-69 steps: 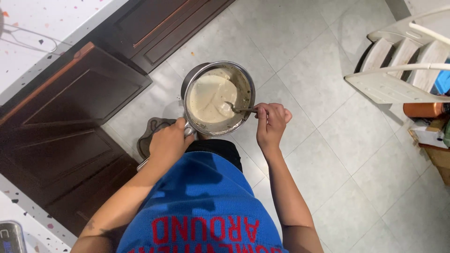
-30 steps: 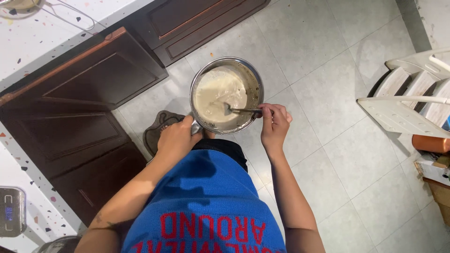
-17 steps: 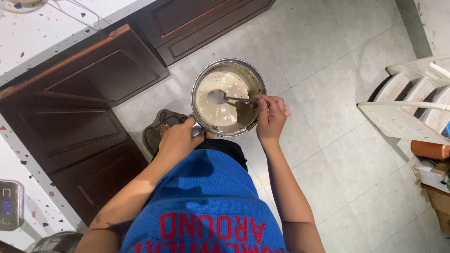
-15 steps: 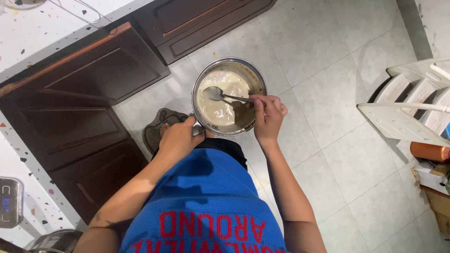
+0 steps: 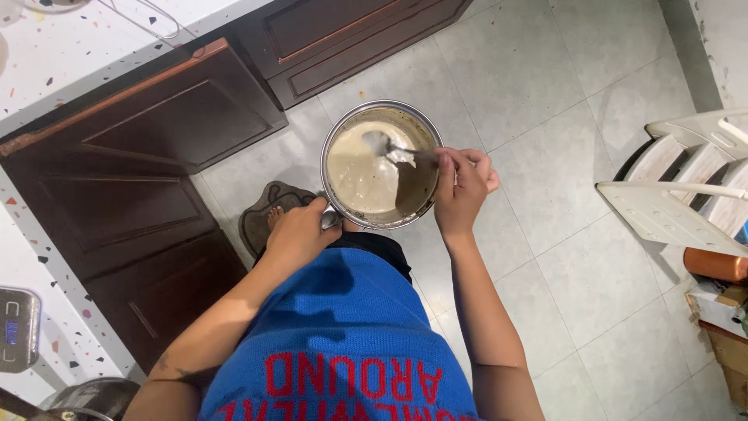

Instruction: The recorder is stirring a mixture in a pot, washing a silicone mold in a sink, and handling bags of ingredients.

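I hold a round steel pot [image 5: 333, 131] in front of my body, above the tiled floor. It is tilted a little and holds a pale beige batter [image 5: 360, 171]. My left hand [image 5: 294, 234] grips the pot's handle at its near rim. Fingers of my right hand [image 5: 461, 185] are closed on a metal spoon [image 5: 389, 146], whose bowl lies in the batter near the far rim.
Dark brown cabinet doors [image 5: 148, 156] under a white speckled countertop [image 5: 70, 47] run along the left. A small digital scale [image 5: 17, 327] sits on the counter at lower left. A white plastic chair [image 5: 686, 187] stands at the right. My foot rests on a dark mat [image 5: 261, 214].
The spoon has swept from the pot's right side across the batter toward the far rim. My right hand moved with it. The left hand has kept its grip.
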